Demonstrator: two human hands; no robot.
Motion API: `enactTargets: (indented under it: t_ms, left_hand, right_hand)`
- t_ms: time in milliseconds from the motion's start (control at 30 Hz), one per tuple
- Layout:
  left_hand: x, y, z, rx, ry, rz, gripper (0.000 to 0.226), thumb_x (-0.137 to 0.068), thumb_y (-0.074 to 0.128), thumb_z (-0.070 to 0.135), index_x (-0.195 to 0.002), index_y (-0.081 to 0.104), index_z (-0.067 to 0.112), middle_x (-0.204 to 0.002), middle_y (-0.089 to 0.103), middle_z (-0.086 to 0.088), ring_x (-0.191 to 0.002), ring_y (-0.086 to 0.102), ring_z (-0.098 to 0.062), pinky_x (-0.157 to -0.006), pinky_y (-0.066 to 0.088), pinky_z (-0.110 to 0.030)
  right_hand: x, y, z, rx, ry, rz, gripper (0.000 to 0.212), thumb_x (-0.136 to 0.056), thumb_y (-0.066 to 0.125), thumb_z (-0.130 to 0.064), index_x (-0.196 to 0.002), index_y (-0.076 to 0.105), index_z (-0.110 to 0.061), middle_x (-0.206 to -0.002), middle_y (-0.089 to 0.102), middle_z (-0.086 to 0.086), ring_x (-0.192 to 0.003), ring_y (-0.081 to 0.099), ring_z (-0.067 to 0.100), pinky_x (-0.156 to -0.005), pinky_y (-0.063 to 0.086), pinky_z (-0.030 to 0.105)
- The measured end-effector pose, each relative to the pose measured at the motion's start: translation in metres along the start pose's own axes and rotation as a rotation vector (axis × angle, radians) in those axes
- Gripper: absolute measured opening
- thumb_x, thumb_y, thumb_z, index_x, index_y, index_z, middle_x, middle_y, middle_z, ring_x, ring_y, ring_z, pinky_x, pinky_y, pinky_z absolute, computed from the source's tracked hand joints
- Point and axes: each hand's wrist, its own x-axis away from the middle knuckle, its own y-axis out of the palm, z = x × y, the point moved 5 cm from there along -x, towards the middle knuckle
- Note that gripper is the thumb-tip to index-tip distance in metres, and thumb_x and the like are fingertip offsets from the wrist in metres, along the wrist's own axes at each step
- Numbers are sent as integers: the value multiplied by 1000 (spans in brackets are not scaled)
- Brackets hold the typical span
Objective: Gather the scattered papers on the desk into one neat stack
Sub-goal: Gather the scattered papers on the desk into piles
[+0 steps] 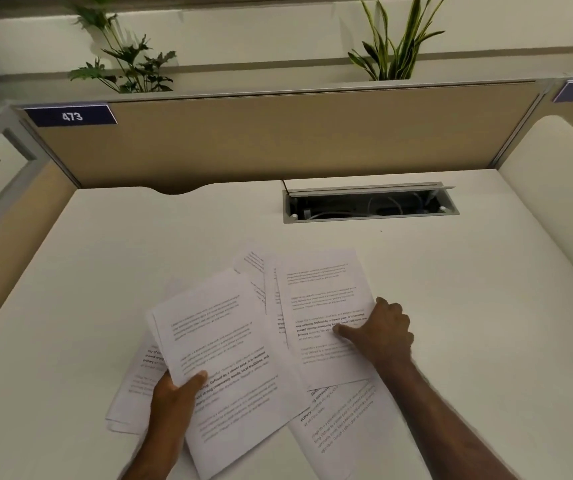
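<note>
Paper still lies fanned across the desk [70, 271], so I judge the gathering about half done. At eight o'clock from the middle of the spread, a few sheets [132, 393] poke out low and crooked beneath everything else, not yet squared in. Over them my left hand [170, 396] pinches a sheaf [222, 348], thumb on top near its lower left corner, fingers underneath; the sheaf tilts toward one o'clock and looks lifted at my end. Behind it, at twelve o'clock, a corner of another page [252, 261] shows. On the right, my right hand [382, 330] presses on the upright page [323, 306], thumb flat on the print and fingers curled at its right edge. One more sheet [340, 424] slants out at five o'clock. Left to do: draw these groups together, then tap the edges even.
</note>
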Motion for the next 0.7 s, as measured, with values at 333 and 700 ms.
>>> enactTargets:
  t_ms: [333, 700]
  left_hand:
    - [-8, 2, -7, -73, -43, 21, 27, -92, 72, 2, -112, 71, 21, -107, 78, -4, -92, 74, -24, -70, 57, -31]
    - [-8, 3, -5, -22, -88, -16, 25, -93, 70, 0, -104, 73, 23, -105, 80, -4, -96, 76, -29, -78, 61, -40]
  right_hand:
    - [-16, 15, -38, -48, 109, -159, 106, -59, 97, -57, -139, 45, -12, -141, 59, 11, -133, 60, 38, -109, 50, 52]
    - [-30, -29, -29, -346, -188, -7, 21, -102, 64, -12, -121, 67, -3, -119, 75, 17, -101, 69, 34, -82, 42, 30]
